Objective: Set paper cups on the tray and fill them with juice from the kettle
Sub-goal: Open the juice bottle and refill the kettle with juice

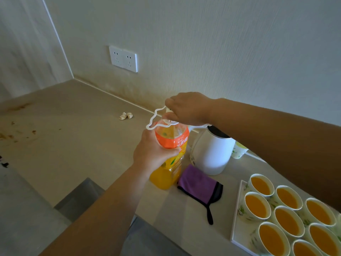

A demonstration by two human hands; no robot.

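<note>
The left hand (154, 151) wraps its fingers round the shoulder of the juice bottle (170, 159), just left of the frame's centre, while the right hand (188, 108) curls down over the bottle's top, hiding the cap. The clear plastic bottle stands almost upright on the counter, its long axis vertical and its neck pointing up; it has an orange label, and a thin white loop handle (154, 118) sticks out to the left. To its right stand a smooth white kettle (210, 152), its mouth open upward, and a folded purple cloth (199, 183). At the lower right, a white tray (241, 231) holds paper cups (257, 206) full of orange juice. The matte beige counter (73, 135) is stained at the left and meets a pale textured wall (203, 43) bearing a double socket (123, 59).
</note>
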